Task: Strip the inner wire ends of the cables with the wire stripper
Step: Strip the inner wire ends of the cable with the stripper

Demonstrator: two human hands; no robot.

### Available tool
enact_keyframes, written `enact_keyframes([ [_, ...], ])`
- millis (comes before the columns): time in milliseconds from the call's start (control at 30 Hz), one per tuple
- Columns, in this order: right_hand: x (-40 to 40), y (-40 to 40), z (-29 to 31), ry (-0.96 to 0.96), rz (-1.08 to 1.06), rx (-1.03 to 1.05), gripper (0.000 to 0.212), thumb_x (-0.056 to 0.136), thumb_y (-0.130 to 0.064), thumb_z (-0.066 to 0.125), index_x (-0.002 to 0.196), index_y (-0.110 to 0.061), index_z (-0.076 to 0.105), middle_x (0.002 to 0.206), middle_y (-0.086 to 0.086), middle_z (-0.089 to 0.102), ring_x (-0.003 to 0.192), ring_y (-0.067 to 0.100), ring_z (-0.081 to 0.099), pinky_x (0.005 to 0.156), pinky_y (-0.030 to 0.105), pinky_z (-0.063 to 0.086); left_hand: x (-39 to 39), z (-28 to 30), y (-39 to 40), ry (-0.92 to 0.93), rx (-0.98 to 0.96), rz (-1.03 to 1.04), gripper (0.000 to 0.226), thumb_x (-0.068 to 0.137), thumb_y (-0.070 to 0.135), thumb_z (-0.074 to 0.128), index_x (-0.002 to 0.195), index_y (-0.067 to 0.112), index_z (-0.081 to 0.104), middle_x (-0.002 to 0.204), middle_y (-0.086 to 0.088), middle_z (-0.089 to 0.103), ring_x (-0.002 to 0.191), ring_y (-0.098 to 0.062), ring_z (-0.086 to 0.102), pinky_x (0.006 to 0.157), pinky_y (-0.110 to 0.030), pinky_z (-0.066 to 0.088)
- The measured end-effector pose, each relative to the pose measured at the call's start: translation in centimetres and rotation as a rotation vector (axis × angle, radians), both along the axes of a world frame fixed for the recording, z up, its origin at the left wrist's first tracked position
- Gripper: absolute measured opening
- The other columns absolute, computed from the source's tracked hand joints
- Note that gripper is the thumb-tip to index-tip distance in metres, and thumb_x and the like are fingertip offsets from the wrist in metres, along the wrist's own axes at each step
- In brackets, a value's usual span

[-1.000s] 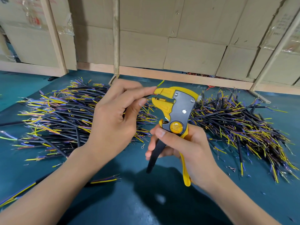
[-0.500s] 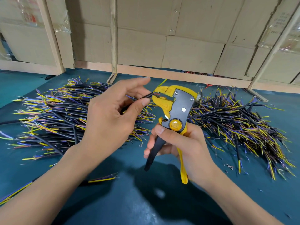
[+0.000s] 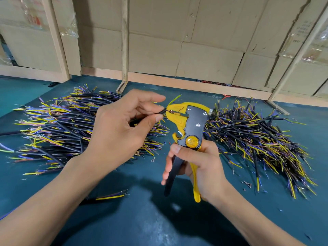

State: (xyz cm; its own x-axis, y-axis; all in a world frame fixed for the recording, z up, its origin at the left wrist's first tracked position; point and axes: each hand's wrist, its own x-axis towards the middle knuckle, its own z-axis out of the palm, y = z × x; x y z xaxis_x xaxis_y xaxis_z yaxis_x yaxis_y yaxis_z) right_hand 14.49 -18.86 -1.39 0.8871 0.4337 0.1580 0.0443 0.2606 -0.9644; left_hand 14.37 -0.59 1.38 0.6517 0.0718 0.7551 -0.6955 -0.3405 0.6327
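My left hand (image 3: 122, 128) pinches a black cable (image 3: 161, 111) between thumb and fingers, its end at the jaws of the wire stripper (image 3: 188, 125). One thin inner wire lies inside the jaws and a yellow-green wire (image 3: 174, 99) sticks up above them. My right hand (image 3: 198, 166) grips the stripper by its black and yellow handles, holding it upright over the teal table (image 3: 142, 219). The handles stand apart.
A big heap of black cables with yellow, blue and purple wire ends (image 3: 58, 126) lies left of my hands, a second heap (image 3: 257, 139) to the right. One loose cable (image 3: 110, 197) lies near my left forearm. Cardboard boxes (image 3: 177, 41) and wooden posts (image 3: 125, 41) line the back edge.
My left hand has drawn back a little to the left and its fingers have spread, with the cable end now feeding an inner wire into the stripper's jaws. The stripper has barely moved.
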Motion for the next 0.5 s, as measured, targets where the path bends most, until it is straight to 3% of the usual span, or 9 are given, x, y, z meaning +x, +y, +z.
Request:
enact_keyframes([
  [200,0.4,0.0,-0.1,0.12,-0.094,-0.009,0.026,0.062,-0.028,0.078,0.056,-0.011,0.061,0.048,0.018,0.05,0.036,0.027,0.048,0.041,0.035,0.049,0.4,-0.4,0.0,0.017,0.09,0.051,0.036,0.086,0.015,0.074,0.117,0.031,0.063,0.098,0.013,0.074,0.096,-0.007,0.072,0.094,-0.028,0.055],
  [333,0.9,0.8,-0.6,0.295,0.061,0.186,0.023,0.084,-0.026,0.067,0.078,-0.004,0.067,0.073,0.021,0.06,0.064,0.038,0.063,0.066,0.053,0.059,0.8,-0.8,0.0,0.022,0.175,0.236,0.039,0.091,0.005,0.071,0.123,0.024,0.059,0.097,0.018,0.07,0.098,0.007,0.065,0.092,-0.01,0.046],
  [367,1.0,0.8,-0.7,0.34,0.062,0.232,0.025,0.086,-0.027,0.067,0.082,-0.003,0.067,0.076,0.021,0.06,0.068,0.038,0.064,0.07,0.054,0.059,0.9,-0.7,0.0,0.025,0.184,0.304,0.037,0.091,0.005,0.07,0.123,0.021,0.059,0.097,0.019,0.068,0.098,0.006,0.063,0.093,-0.011,0.045],
  [467,1.6,0.4,-0.6,0.452,0.007,0.312,0.026,0.081,-0.026,0.069,0.09,-0.002,0.063,0.077,0.019,0.06,0.068,0.037,0.065,0.072,0.053,0.06,1.3,0.9,0.0,-0.015,0.23,0.469,0.033,0.092,0.012,0.07,0.122,0.022,0.062,0.097,0.024,0.066,0.1,-0.008,0.051,0.095,-0.034,0.043],
  [500,1.9,0.2,-0.5,0.482,-0.013,0.317,0.026,0.081,-0.024,0.068,0.093,-0.002,0.061,0.077,0.019,0.06,0.068,0.037,0.065,0.071,0.052,0.061,1.5,1.7,-0.4,-0.047,0.261,0.476,0.033,0.091,0.013,0.07,0.122,0.023,0.063,0.097,0.025,0.066,0.097,-0.011,0.048,0.093,-0.033,0.041],
])
